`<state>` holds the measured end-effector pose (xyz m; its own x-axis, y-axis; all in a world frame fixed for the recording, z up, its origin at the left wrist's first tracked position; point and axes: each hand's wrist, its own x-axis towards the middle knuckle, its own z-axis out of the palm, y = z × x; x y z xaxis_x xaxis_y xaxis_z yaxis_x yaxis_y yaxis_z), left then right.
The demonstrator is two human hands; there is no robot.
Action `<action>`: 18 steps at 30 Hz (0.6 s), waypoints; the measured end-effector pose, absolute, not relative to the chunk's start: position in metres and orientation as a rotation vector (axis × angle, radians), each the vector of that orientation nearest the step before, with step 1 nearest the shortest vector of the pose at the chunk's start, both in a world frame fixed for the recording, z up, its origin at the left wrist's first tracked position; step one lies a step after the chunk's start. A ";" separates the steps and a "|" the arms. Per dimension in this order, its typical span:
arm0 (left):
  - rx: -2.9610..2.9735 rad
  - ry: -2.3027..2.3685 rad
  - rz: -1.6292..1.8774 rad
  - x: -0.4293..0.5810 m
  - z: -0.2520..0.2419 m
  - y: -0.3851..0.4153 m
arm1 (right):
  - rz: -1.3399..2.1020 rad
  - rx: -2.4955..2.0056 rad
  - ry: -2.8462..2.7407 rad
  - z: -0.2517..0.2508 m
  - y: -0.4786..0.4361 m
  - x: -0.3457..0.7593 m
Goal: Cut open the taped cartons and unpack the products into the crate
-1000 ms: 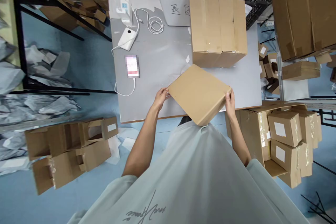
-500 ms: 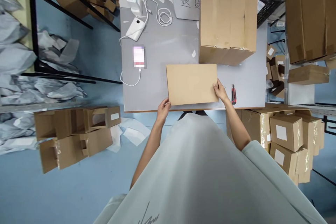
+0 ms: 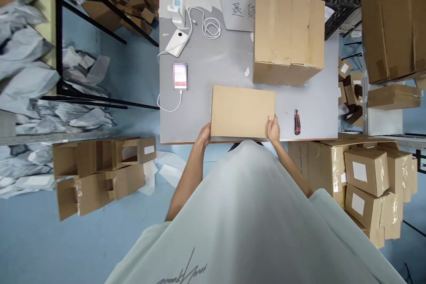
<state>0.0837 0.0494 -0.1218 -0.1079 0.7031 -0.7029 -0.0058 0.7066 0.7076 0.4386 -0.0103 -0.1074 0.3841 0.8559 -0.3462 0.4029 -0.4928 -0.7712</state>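
Note:
A flat-topped brown cardboard piece (image 3: 242,112) lies at the front edge of the grey table (image 3: 229,60). My left hand (image 3: 204,134) grips its lower left corner, with the fingers partly hidden behind it. At its lower right corner my right hand (image 3: 273,129) holds on, thumb on top and the other fingers along the side. Right of the cardboard is a red and black utility knife (image 3: 297,122). Behind it stands a large closed carton (image 3: 289,31).
A white bin (image 3: 238,11) and a black crate (image 3: 344,0) stand at the back. At the table's left are a phone (image 3: 180,76), a white power bank (image 3: 177,43) and cables. Stacked cartons (image 3: 366,173) stand at the right, open boxes (image 3: 96,159) at the left.
The cardboard's right side has swung slightly toward me. My right hand has moved down to its lower right corner, and my left hand grips farther behind its left corner. The view has shifted slightly.

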 end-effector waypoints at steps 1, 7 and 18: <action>0.562 1.583 0.648 0.086 -0.124 0.050 | 1.005 -2.065 -1.091 -0.108 -0.010 0.439; 0.492 1.555 0.609 0.090 -0.123 0.052 | 0.994 -2.101 -1.118 -0.112 -0.011 0.442; 0.564 1.476 0.607 0.073 -0.107 0.062 | 0.835 -2.117 -1.079 -0.125 -0.019 0.488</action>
<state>0.0728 0.0618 -0.1070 0.0035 0.6818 -0.7315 -0.0299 0.7313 0.6814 0.4875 -0.0190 -0.1248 0.4684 0.8458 -0.2554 0.4588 -0.4798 -0.7478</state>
